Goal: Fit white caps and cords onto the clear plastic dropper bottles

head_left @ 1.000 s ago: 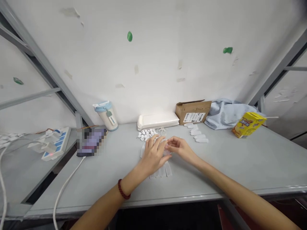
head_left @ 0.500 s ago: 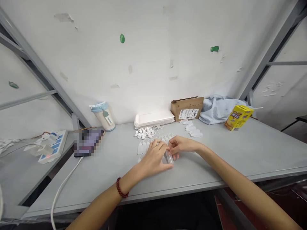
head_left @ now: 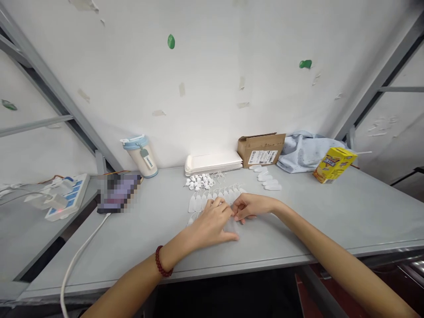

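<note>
While low over the worktop [head_left: 159, 221], poised close together.
Near a row of whitish tags [head_left: 198, 203], with left grip [head_left: 212, 223] spread over a translucent piece [head_left: 231, 226], impossible to tell if gripping; just beside, with right grip [head_left: 251, 206] curled inward, again unclear if holding anything.

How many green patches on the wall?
3: one green patch at far left, a second high, left of center, a third high on the right, above the bluish cloth. More may lie out of frame.
</note>
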A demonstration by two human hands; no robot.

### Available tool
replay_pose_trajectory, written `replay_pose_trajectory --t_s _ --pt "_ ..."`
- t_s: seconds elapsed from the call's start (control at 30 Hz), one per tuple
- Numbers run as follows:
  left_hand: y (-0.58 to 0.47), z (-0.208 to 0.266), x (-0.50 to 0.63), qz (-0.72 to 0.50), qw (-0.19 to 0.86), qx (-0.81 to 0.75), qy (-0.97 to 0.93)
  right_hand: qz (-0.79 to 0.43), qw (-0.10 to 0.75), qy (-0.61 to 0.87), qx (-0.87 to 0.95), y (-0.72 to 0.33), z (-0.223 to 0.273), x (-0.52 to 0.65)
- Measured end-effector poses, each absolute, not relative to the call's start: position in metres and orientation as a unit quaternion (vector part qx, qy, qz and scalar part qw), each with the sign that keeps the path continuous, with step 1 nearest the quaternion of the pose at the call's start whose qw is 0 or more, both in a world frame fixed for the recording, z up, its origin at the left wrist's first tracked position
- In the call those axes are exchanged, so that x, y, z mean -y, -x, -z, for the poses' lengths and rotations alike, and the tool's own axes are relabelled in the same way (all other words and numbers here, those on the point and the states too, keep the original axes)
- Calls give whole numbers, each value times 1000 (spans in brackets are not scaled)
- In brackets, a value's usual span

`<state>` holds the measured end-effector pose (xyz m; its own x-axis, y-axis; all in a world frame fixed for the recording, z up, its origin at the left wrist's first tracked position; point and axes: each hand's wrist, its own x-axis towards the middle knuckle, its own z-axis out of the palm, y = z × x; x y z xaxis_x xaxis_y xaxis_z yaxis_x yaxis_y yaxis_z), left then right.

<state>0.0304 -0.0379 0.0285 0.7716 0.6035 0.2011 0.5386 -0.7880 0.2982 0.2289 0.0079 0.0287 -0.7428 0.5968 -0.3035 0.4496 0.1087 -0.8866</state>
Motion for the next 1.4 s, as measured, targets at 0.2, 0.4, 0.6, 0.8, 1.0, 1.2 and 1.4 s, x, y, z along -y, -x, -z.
replay_pose_trajectory --t_s 0.2,0.4,0.6,0.8,1.0,1.2,1.4 --pt "-22 -35 23 -225 171 -421 -862 -574 52 348 739 -228 -30 -10" --pt "7 -31 -15 -294 93 -536 -786 -588 48 356 725 -236 -32 -13" --pt "20 -25 -30 -307 64 -554 -771 -538 124 414 724 -258 -43 -21" --pt "14 -20 -29 -308 58 -531 -787 -394 266 502 723 -268 -40 -30" --pt "3 -35 -6 -312 70 -424 -847 -333 239 476 778 -247 -39 -14" --pt "-20 -41 31 -201 90 -290 -932 -299 180 439 828 -231 -38 1" --pt "-24 -31 39 -136 64 -258 -954 -286 159 435 839 -232 -34 -1"
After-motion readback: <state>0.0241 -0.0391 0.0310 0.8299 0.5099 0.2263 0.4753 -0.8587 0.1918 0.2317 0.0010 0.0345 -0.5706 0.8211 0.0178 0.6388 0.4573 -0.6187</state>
